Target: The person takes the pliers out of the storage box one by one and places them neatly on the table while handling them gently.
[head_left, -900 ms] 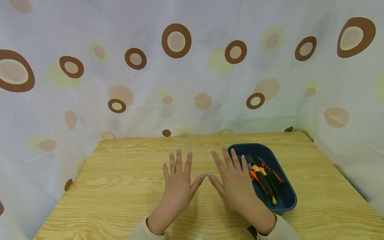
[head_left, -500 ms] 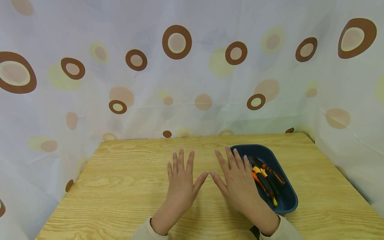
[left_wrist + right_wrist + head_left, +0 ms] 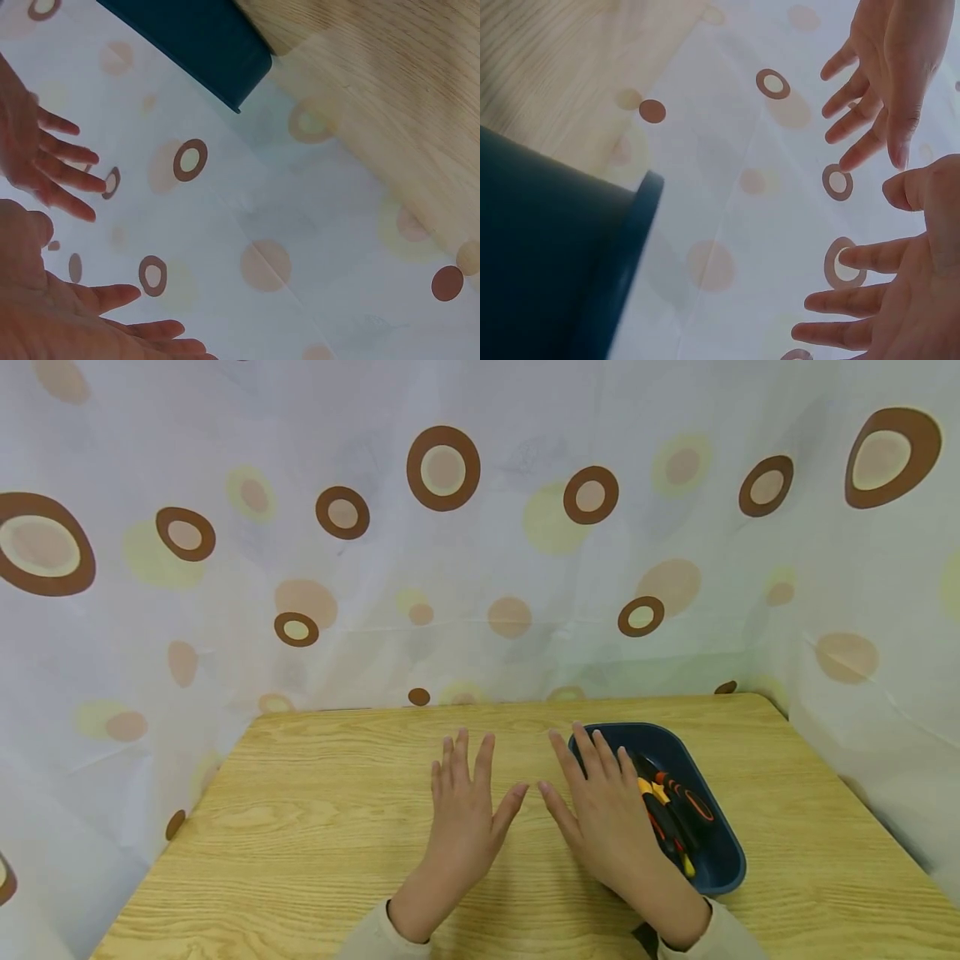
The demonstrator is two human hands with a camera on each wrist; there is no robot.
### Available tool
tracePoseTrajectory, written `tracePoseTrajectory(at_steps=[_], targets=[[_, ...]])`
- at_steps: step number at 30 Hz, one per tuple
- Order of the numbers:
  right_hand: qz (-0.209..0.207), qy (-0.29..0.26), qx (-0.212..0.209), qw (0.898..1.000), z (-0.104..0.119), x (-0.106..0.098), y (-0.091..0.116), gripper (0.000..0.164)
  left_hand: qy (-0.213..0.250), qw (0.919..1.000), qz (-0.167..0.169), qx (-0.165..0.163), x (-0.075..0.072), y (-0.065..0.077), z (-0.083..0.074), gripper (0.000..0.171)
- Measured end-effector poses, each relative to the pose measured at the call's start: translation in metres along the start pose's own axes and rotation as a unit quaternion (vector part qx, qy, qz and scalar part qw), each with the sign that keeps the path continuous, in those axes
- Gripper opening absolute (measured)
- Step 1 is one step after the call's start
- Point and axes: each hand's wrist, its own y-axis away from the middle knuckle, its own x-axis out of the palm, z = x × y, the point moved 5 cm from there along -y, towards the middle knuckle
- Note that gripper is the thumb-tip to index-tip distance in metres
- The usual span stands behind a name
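Observation:
Both hands are held over the wooden table, palms down with fingers spread and nothing in them. The left hand is near the middle, its thumb pointing toward the other thumb with a small gap between. My right hand overlaps the left side of a dark blue plastic bin in the head view. Inside the bin lie several hand tools with black, orange and yellow handles; the right hand hides some of them. In the right wrist view the bin's wall stands close by, and the right hand shows relaxed fingers.
A white curtain with brown and beige ovals hangs behind the table and along both sides. A small dark object shows beside the right sleeve at the table's near side.
Both hands have shifted slightly to the right, and the gap between the thumbs has widened a little. The right hand covers more of the tools. The bin stays in place.

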Motion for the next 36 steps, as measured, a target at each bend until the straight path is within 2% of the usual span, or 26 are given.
tracePoseTrajectory(at_steps=[8,13,26,36], targets=[[-0.032,-0.014,-0.006,0.999,-0.004,-0.007,0.002,0.057,0.005,0.9993,-0.021,0.031,0.002,-0.005,-0.01,0.068],[-0.046,-0.018,-0.001,0.999,-0.011,-0.011,0.005,0.055,0.021,0.9985,-0.035,0.037,0.003,-0.008,-0.015,0.066],[-0.027,-0.019,0.027,0.999,-0.029,-0.022,0.01,0.053,0.018,0.9963,-0.062,0.057,0.01,-0.01,-0.027,0.062],[-0.032,-0.019,0.04,0.999,-0.053,-0.033,0.016,0.052,0.021,0.9968,-0.051,0.059,0.019,-0.01,-0.034,0.061]])
